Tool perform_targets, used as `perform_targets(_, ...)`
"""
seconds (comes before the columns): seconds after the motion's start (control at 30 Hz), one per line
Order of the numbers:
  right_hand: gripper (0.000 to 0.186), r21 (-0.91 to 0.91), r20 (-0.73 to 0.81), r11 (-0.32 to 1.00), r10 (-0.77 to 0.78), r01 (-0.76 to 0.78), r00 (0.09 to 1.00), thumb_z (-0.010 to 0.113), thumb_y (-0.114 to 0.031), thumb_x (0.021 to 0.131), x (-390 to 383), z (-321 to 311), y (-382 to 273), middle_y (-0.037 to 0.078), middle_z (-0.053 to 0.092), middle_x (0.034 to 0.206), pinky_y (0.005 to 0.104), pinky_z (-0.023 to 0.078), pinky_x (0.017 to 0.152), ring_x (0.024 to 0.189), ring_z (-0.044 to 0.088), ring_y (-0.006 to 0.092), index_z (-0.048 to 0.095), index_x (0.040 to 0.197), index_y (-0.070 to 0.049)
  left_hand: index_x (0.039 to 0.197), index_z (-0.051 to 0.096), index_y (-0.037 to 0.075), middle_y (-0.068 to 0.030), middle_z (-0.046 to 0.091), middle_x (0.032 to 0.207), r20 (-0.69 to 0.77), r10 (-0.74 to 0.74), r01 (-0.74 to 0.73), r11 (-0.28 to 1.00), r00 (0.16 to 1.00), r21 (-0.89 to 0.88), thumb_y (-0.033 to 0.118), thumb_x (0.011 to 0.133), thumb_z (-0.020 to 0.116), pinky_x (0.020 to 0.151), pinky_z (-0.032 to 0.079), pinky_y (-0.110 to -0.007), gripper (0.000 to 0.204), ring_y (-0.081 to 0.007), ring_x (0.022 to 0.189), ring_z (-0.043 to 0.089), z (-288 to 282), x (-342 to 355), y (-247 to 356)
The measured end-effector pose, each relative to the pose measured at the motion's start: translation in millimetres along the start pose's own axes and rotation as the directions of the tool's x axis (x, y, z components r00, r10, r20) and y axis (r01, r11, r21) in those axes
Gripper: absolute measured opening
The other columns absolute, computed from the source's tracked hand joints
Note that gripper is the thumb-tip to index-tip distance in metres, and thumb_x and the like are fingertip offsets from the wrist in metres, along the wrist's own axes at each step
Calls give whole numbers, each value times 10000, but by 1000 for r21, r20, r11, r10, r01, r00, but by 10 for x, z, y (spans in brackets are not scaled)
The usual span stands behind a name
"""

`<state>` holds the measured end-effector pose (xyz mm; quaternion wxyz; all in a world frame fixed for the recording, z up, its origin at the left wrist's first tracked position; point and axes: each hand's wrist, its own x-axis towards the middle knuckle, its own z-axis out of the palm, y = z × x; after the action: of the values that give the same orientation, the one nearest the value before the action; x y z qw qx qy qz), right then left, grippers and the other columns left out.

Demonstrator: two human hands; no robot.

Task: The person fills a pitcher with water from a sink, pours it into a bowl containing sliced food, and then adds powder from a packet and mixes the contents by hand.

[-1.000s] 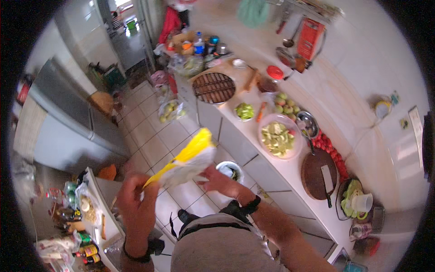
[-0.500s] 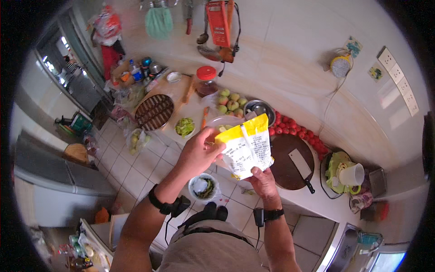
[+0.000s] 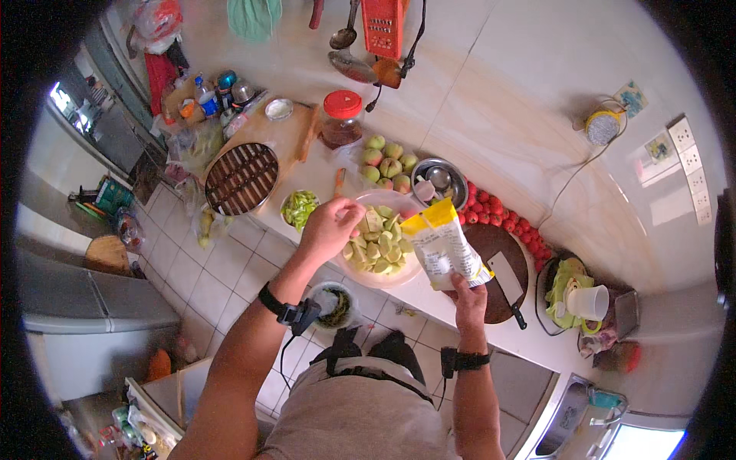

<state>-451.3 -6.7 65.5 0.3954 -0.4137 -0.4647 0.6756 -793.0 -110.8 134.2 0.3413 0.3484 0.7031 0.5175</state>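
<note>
My right hand point(image 3: 469, 299) grips the lower edge of a white and yellow plastic packet point(image 3: 445, 249), tilted over the right side of a large pale bowl point(image 3: 395, 280). Chunks of pale green, peeled fruit or vegetable point(image 3: 381, 247) fill that bowl. My left hand point(image 3: 333, 228) hovers at the bowl's left rim, its fingers pinched together; whatever they may hold is too small to make out. Just left of this hand stands a small bowl of chopped green vegetable point(image 3: 299, 209).
Right of the packet, a cleaver point(image 3: 506, 277) lies on a round dark chopping board point(image 3: 479, 303). Behind are peaches point(image 3: 389, 165), a steel bowl point(image 3: 457, 178), red fruits point(image 3: 498, 215) and a red-lidded jar point(image 3: 342, 123). A round tray of dark strips point(image 3: 241, 178) sits left; a bin point(image 3: 349, 314) stands below.
My left hand has come away from the packet and moved left. The packet has shifted right and down in my right hand, uncovering the bowl of chunks. The view has shifted too.
</note>
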Motion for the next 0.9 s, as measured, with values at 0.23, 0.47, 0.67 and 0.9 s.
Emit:
perform_targets(0.23, 331, -164, -4, 985, 55, -55, 998, 766, -97, 972, 401, -71, 202, 26, 736, 1120, 293, 575, 838, 949, 686, 131, 689, 1283, -12, 1299, 667, 19, -66, 782, 1073, 47, 234, -238, 958, 971, 157, 248, 1078, 629, 812, 597, -304, 320, -166, 932, 752, 166, 265, -492)
perform_targets(0.47, 330, -296, 66, 955, 21, 0, 998, 789, -109, 954, 550, -6, 155, 24, 752, 1103, 290, 552, 866, 942, 681, 118, 708, 1252, 10, 1120, 750, 18, -171, 767, 1094, 225, 188, -272, 858, 956, 437, 159, 953, 728, 872, 575, -377, 219, -279, 990, 748, 595, 763, -390)
perform_targets(0.67, 397, -524, 71, 847, -66, 94, 995, 813, -138, 928, 629, 126, 127, 90, 777, 1177, 332, 561, 921, 1039, 722, 178, 708, 1280, 14, 1056, 764, 21, -168, 773, 983, 56, 386, -380, 855, 921, 355, 163, 915, 742, 807, 582, -393, 202, -297, 885, 756, 581, 858, -521)
perform_targets(0.9, 347, -595, 10, 795, -143, 120, 990, 791, -69, 929, 704, 419, -65, 70, 767, 1150, 303, 539, 924, 1016, 691, 124, 723, 1256, 27, 1054, 762, 6, -138, 790, 921, -19, 342, -319, 895, 940, 310, 179, 927, 736, 756, 589, -378, 216, -269, 797, 762, 571, 935, -448)
